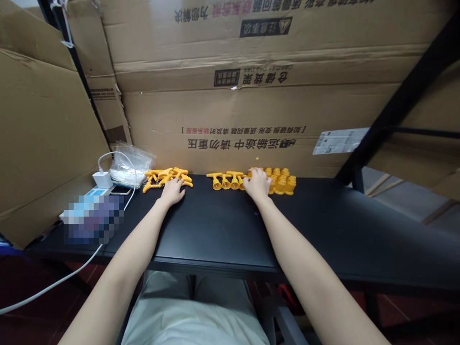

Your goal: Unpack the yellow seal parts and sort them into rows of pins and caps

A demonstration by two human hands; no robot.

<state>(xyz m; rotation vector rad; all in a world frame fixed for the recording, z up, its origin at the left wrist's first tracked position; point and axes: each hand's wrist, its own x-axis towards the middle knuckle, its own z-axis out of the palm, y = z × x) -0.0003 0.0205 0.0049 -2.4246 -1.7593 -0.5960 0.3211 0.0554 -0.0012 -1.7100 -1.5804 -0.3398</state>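
Note:
My left hand (173, 191) rests at the near right side of a heap of yellow T-shaped handles (149, 186), some with small chains. Its fingers reach over the heap and its thumb stands apart; no piece shows in its grasp. My right hand (258, 184) is bent down among the yellow cup-shaped pieces, its fingertips partly hidden. Right of it, several yellow cup-shaped pieces (280, 183) stand close together. On its left, more cups lie in a row with their open ends toward me, such as one yellow cup (216, 184); T-shaped handles (235, 174) lie behind them.
A cardboard wall (223, 110) closes off the back of the black table (215, 230). At the left are a clear plastic bag (129, 165), a white charger (102, 179), a phone (120, 190), a blurred-out object (95, 220) and a white cable (53, 289) hanging over the edge.

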